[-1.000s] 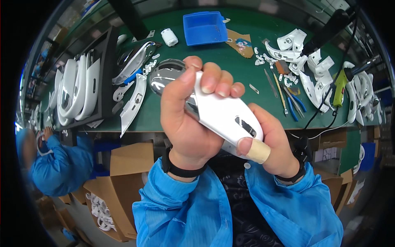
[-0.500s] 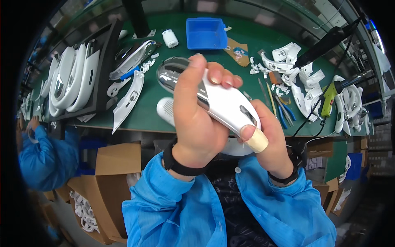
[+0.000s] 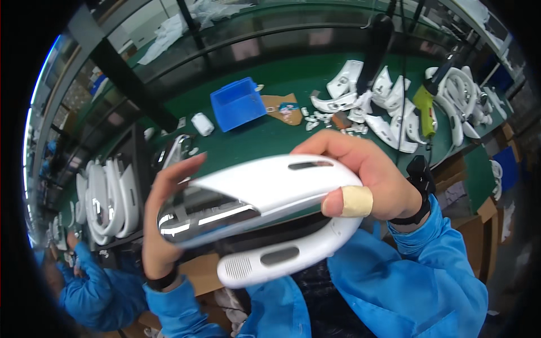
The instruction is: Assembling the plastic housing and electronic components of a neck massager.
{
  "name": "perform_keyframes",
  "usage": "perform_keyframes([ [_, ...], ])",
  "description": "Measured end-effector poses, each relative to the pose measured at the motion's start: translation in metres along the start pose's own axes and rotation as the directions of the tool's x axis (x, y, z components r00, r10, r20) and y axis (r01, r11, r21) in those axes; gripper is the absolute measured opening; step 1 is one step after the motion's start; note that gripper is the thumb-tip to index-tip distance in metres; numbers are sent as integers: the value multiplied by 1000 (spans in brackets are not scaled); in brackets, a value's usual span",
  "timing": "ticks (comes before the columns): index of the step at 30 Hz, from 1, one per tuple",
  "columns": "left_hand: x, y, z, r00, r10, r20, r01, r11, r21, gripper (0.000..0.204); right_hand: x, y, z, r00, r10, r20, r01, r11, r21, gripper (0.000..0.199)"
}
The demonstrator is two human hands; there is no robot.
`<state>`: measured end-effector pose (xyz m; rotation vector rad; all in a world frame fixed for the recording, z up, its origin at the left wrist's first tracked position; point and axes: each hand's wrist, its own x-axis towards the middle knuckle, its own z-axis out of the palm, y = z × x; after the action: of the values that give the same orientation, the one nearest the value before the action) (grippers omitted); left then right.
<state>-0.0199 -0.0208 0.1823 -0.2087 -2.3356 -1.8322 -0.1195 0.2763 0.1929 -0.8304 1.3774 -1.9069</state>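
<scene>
A curved white plastic housing (image 3: 270, 183) with a glossy dark panel (image 3: 211, 214) at one end is held up before me. Its lower arm (image 3: 287, 256) bends back underneath, with an oval slot and a patch of small holes at the tip. My right hand (image 3: 366, 174) grips the bend, thumb in front and fingers behind; a beige wrap covers that thumb. At the dark end is my left hand (image 3: 160, 219), its fingers stretched out and slightly blurred. The panel's tip overlaps the left palm; whether they touch is unclear.
On the green table (image 3: 248, 149) stand a blue bin (image 3: 239, 104) and a white cylindrical part (image 3: 202, 124). White shell pieces (image 3: 389, 107) lie right, near a yellow-green tool (image 3: 424, 110). More housings (image 3: 110, 197) fill a dark rack at left. A person in blue (image 3: 101, 287) sits beyond.
The housing has swung round to lie nearly level, its lower arm now showing. My left hand has loosened from around it and moved left. The whole view has turned.
</scene>
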Motion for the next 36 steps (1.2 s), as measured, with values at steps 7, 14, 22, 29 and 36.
perform_keyframes([
  [7,26,-37,101,778,594,-204,-576,546,-608,66,11,45,31,991,-2,137,-12,994,105,42],
  [14,24,-54,118,752,462,-471,-653,418,-632,51,4,55,49,990,-111,-84,92,976,-199,41],
  [22,24,-56,125,722,519,-458,-650,279,-707,43,5,64,49,987,-130,-99,110,976,-190,37],
  [29,25,-61,124,733,489,-473,-620,195,-760,50,5,70,54,987,-84,-138,75,995,-71,48],
  [36,34,-64,129,660,654,-370,-688,327,-648,69,7,63,48,850,-527,-9,400,656,-640,49],
])
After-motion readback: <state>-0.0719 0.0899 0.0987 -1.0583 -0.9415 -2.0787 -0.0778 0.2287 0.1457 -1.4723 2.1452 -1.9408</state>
